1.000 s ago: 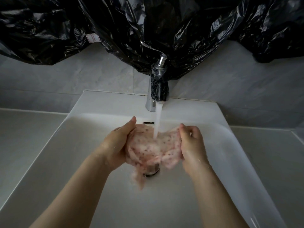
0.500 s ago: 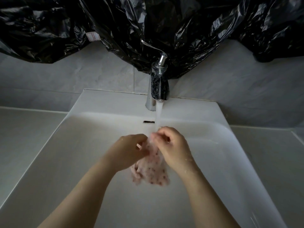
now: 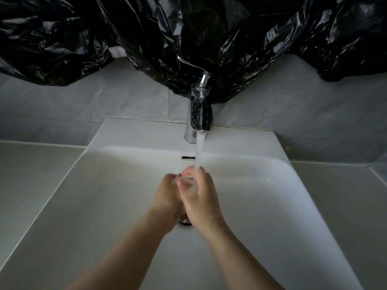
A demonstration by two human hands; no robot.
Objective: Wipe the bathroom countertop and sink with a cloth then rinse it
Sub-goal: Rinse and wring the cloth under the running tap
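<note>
Cloth (image 3: 187, 181) barely shows, balled between both clasped hands.

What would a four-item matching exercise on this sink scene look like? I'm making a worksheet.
Things:
1. faucet
2. plastic sheet
3. right hand
4. drain

States:
A. black, crinkled, hanging on the wall
B. chrome, running water
C. mostly hidden below the hands
D. clasped against the left hand under the stream

Pairs: 1-B, 2-A, 3-D, 4-C
</note>
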